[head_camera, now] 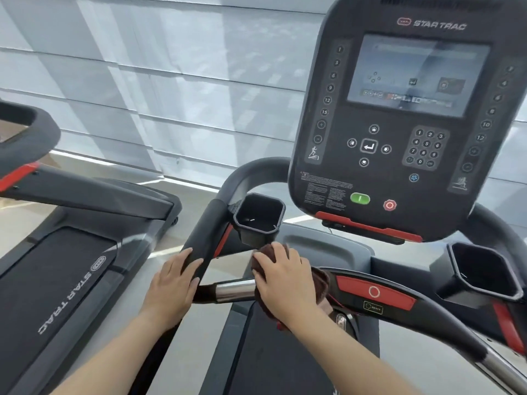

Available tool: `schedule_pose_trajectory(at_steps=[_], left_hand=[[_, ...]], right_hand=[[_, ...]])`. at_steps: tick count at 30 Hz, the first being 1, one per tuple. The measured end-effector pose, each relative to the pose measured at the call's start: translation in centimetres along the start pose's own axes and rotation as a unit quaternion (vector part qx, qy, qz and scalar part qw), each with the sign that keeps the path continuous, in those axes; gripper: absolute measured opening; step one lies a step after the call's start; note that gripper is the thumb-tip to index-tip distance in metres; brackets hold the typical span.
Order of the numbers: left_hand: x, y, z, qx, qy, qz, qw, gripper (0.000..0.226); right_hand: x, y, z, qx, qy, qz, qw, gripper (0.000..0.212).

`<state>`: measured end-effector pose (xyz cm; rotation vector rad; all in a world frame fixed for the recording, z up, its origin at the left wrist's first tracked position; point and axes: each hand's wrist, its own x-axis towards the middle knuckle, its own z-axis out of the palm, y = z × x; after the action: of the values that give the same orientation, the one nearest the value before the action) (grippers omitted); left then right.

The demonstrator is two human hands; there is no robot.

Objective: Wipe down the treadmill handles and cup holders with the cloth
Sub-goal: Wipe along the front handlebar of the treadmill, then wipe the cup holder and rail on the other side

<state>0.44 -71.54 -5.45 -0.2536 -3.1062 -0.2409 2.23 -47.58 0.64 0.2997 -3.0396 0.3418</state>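
Note:
A dark brown cloth (320, 283) is bunched under my right hand (285, 283), which presses it onto the front crossbar just right of the bar's shiny metal grip (235, 289). My left hand (174, 283) rests on the black left side handle (206, 226), fingers curled over its lower end. The left cup holder (259, 216) sits just above my right hand, black and with only small specks inside. The right cup holder (484, 272) is at the far right, away from both hands.
The console (399, 124) with screen, keypad, green and red buttons rises above the bar. A red stop panel (375, 290) lies on the crossbar right of the cloth. A second treadmill (65, 252) stands to the left. White blinds cover the window behind.

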Motion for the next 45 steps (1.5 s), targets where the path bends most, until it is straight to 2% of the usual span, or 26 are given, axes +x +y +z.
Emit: schedule_pose_trajectory(at_steps=[6,15,20,23,30,38,45], left_hand=[[0.5,-0.4,0.1,-0.02,-0.008,0.018,1.0,0.053],[0.7,-1.6,0.0,-0.189,0.01,0.014,0.982,0.048],[0.6,-2.0,-0.2,-0.238,0.009,0.004,0.971,0.049],[0.5,-2.1,-0.2,-0.267,0.019,-0.012,0.963,0.048],[0.5,-2.3,-0.2,-0.283,0.027,-0.012,0.959,0.047],[0.4,-2.3,-0.1,-0.294,0.023,-0.007,0.956,0.047],[0.0,-1.9,-0.1,-0.231,0.005,0.005,0.973,0.047]], right_hand=[[1.4,-3.3,2.5,-0.021,-0.032,-0.009,0.999,0.032],[2.2,-7.2,4.6,-0.033,-0.048,-0.036,0.998,0.033],[1.0,-5.4,3.7,-0.052,0.003,-0.02,0.998,0.032],[0.8,-6.6,4.5,-0.057,0.024,-0.001,0.998,0.029],[2.0,-10.6,7.5,-0.078,0.01,-0.05,0.996,0.028],[-0.3,-5.8,4.8,-0.036,0.059,-0.043,0.997,0.034],[-2.3,-0.6,1.6,-0.053,0.132,0.041,0.989,0.037]])
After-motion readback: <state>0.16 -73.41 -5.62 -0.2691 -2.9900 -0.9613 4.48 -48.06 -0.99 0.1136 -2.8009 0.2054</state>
